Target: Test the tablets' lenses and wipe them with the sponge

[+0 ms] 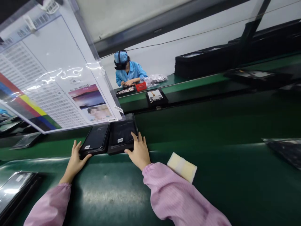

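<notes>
Two black tray-held devices lie side by side on the green belt [211,175] ahead of me. My left hand [75,157] grips the near left corner of the left tray [95,141], thumb under its front edge. My right hand [139,150] rests on the near right corner of the right tray [122,135], fingers over its top and thumb along the front edge. Both sleeves are pink. Each tray carries a small white label.
A clear-covered instruction sheet [51,78] hangs at the upper left above the trays. A pale yellow sponge block [182,167] lies by my right forearm. Another black tray [14,191] sits at the lower left. A person in blue [128,70] works at a far belt beside a red bin [141,86].
</notes>
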Tool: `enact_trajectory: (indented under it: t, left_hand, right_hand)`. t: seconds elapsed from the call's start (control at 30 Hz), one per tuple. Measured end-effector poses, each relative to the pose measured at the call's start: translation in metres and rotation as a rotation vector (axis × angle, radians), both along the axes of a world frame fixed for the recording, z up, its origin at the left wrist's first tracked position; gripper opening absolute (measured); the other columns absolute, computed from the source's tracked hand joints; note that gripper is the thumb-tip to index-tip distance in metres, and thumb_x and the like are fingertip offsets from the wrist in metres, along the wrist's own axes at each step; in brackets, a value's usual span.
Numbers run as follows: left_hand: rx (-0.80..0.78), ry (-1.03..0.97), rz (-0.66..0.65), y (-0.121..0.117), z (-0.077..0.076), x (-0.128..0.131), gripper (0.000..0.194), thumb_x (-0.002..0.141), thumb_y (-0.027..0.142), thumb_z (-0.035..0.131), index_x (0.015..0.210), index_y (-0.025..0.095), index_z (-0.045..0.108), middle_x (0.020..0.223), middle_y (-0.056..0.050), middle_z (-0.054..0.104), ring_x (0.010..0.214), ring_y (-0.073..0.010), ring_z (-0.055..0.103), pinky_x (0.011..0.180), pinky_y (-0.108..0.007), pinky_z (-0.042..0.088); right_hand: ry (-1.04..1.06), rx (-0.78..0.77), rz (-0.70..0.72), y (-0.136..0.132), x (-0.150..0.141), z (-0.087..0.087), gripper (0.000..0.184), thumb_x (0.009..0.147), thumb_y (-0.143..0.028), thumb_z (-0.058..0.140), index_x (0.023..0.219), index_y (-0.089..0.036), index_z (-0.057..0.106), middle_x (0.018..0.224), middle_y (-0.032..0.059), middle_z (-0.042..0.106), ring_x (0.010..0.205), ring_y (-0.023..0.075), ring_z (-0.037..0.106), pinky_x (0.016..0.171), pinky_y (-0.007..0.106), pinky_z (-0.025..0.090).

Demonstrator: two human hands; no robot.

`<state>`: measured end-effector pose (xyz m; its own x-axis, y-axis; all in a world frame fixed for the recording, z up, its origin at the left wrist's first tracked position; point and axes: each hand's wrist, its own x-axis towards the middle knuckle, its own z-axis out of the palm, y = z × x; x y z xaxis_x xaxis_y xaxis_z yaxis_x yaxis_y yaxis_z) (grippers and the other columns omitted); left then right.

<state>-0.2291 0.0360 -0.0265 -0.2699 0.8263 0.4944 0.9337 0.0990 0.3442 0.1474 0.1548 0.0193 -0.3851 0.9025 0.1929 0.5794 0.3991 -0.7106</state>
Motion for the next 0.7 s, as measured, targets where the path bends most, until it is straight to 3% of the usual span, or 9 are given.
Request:
enact_trajectory:
  t: [0.1, 0.23, 0.37, 0.47, 0.53, 0.63, 0.7]
  left_hand:
    - [0.008, 0.012, 0.027, 0.003, 0.005, 0.008, 0.083, 0.087, 0.066, 0.063, 0.149, 0.019, 0.034, 0.163, -0.022, 0.028, 0.153, -0.0387, 0.032, 0.122, -0.056, 0.037]
    - [0.103, -0.017, 0.078, 0.007, 0.019, 0.039, 0.073, 0.088, 0.062, 0.062, 0.138, 0.013, 0.04, 0.154, -0.031, 0.033, 0.151, -0.0475, 0.031, 0.12, -0.067, 0.032]
    - [0.081, 0.054, 0.157, 0.008, 0.025, 0.061, 0.062, 0.092, 0.047, 0.064, 0.138, 0.013, 0.041, 0.157, -0.031, 0.032, 0.154, -0.0414, 0.029, 0.123, -0.059, 0.033]
    - [0.037, 0.099, 0.209, -0.005, 0.032, 0.042, 0.058, 0.093, 0.04, 0.066, 0.141, 0.017, 0.044, 0.161, -0.024, 0.032, 0.15, -0.0327, 0.04, 0.12, -0.046, 0.042]
    - [0.019, 0.109, 0.273, -0.03, 0.047, 0.02, 0.049, 0.094, 0.036, 0.065, 0.138, 0.017, 0.05, 0.161, -0.022, 0.034, 0.148, -0.0303, 0.043, 0.119, -0.043, 0.042]
    - [0.004, 0.089, 0.438, -0.083, 0.087, -0.023, 0.035, 0.096, 0.028, 0.062, 0.129, 0.015, 0.058, 0.158, -0.02, 0.039, 0.148, -0.0314, 0.041, 0.122, -0.05, 0.037]
    - [-0.019, 0.051, 0.577, -0.118, 0.12, -0.053, 0.037, 0.096, 0.03, 0.065, 0.129, 0.014, 0.059, 0.153, -0.017, 0.046, 0.144, -0.0337, 0.043, 0.119, -0.058, 0.038]
  right_hand:
    - [-0.026, 0.03, -0.032, 0.003, 0.0, -0.003, 0.091, 0.08, -0.033, 0.083, 0.157, -0.015, 0.037, 0.16, 0.0262, 0.036, 0.154, 0.0377, 0.027, 0.125, 0.056, 0.021]
    - [-0.051, 0.066, -0.066, 0.008, 0.004, 0.002, 0.087, 0.078, -0.028, 0.082, 0.154, -0.015, 0.041, 0.161, 0.0276, 0.033, 0.15, 0.0443, 0.032, 0.122, 0.062, 0.022]
    - [0.006, 0.161, -0.032, 0.013, 0.006, 0.007, 0.073, 0.087, -0.022, 0.066, 0.153, -0.011, 0.039, 0.167, 0.0286, 0.015, 0.154, 0.048, 0.016, 0.118, 0.072, 0.016]
    - [0.103, 0.385, 0.012, 0.023, -0.003, 0.006, 0.06, 0.093, -0.029, 0.057, 0.15, -0.015, 0.044, 0.164, 0.0238, 0.024, 0.151, 0.0454, 0.029, 0.117, 0.072, 0.024]
    - [0.176, 0.447, 0.053, 0.025, -0.008, 0.007, 0.055, 0.094, -0.031, 0.054, 0.147, -0.016, 0.048, 0.161, 0.0222, 0.03, 0.149, 0.0447, 0.033, 0.117, 0.07, 0.029]
    - [0.251, 0.462, 0.13, 0.021, -0.01, 0.01, 0.052, 0.094, -0.034, 0.052, 0.144, -0.02, 0.049, 0.156, 0.018, 0.039, 0.147, 0.0418, 0.037, 0.117, 0.065, 0.035]
    - [0.28, 0.455, 0.168, 0.018, -0.01, 0.009, 0.05, 0.093, -0.034, 0.051, 0.141, -0.021, 0.051, 0.151, 0.0162, 0.045, 0.142, 0.0397, 0.045, 0.113, 0.06, 0.044]
